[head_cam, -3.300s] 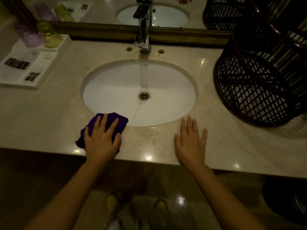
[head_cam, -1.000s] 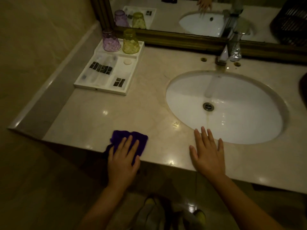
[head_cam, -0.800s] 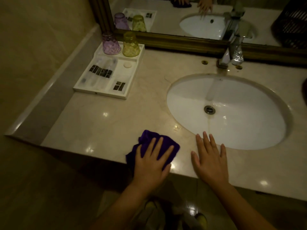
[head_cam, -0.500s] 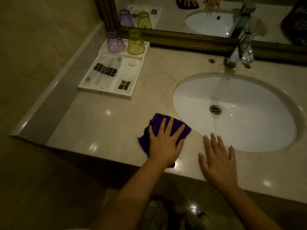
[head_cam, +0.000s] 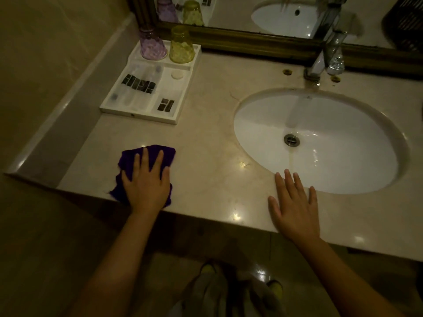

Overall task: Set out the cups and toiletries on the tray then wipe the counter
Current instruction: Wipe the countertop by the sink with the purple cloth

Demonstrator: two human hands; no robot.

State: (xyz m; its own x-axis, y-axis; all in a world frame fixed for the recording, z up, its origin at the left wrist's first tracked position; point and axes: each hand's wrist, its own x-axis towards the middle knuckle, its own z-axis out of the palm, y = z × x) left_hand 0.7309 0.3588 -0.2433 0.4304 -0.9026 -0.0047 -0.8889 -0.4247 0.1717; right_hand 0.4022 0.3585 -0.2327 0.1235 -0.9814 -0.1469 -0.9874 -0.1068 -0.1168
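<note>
Left hand (head_cam: 146,186) flat, pressing crumpled purple cloth (head_cam: 146,156) onto beige marble bench (head_cam: 206,138), right hand (head_cam: 295,209) flat, fingers spread, beside it

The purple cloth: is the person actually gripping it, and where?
Not gripped. The left hand presses flat on the middle of the purple cloth, fingers straight. The right hand rests flat on the counter, holding nothing.

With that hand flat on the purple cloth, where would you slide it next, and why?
Probably away from the person, toward the white tray. The left hand presses the purple cloth flat at the counter's front edge, and bare counter lies between cloth and tray.
</note>
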